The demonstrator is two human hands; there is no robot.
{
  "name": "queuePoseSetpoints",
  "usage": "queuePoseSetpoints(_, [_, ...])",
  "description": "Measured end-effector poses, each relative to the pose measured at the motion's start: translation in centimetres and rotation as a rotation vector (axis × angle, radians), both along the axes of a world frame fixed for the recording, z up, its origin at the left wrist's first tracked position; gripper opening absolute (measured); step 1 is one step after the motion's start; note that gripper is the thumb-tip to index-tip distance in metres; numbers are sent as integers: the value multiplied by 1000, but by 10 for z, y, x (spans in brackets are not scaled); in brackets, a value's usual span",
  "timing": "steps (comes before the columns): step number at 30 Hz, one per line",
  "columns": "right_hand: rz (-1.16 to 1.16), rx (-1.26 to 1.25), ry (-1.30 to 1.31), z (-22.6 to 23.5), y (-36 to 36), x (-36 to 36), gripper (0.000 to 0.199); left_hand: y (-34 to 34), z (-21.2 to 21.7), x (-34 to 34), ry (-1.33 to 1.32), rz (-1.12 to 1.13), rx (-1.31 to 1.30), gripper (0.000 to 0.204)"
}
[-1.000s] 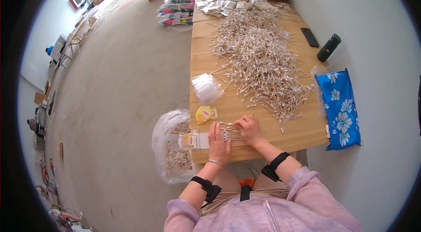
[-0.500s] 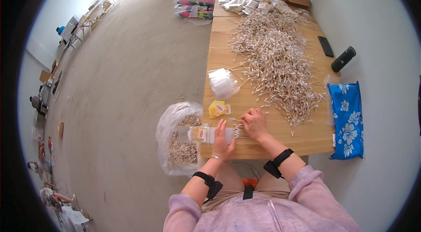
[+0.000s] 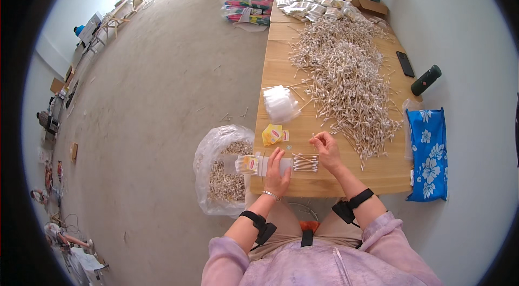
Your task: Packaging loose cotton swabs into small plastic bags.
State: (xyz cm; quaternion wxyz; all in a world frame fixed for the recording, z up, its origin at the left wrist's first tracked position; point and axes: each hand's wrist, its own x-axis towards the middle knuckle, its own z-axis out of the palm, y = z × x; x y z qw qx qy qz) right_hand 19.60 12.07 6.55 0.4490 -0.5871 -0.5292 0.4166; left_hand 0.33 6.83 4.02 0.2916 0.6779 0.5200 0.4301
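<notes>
Since the earlier frame, the left hand (image 3: 277,171) still presses the clear packet (image 3: 265,165); the right hand (image 3: 326,149), fingers loose, touches cotton swabs (image 3: 305,162) beside yellow labels (image 3: 274,135)

1. I see a small clear plastic sleeve (image 3: 263,165) lying flat near the front edge of the wooden table, its long side running left to right, with a yellow-and-red label showing at its left end, which overhangs the table's left edge.
2. A neat bundle of cotton swabs (image 3: 305,162) with pale wooden sticks lies level at the sleeve's right mouth, white tips lined up at both ends.
</notes>
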Motion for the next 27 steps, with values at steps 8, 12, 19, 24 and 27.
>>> queuePoseSetpoints(8, [117,-111,420,17,-33,-44,9,-12,29,16,-199,-6,-102,26])
queuePoseSetpoints(12, [309,-128,373,6,-46,-68,8,-24,24,-16,-434,-26,-428,21])
queuePoseSetpoints(19, [444,-253,407,5,-66,-116,9,-54,33,-68,-645,19,-453,14])
queuePoseSetpoints(24, [451,8,-108,20,-69,-103,6,-76,4,-149,-599,442,-457,10])
queuePoseSetpoints(27, [254,129,-274,5,-61,-58,5,-68,-26,-187,-580,566,-452,12])
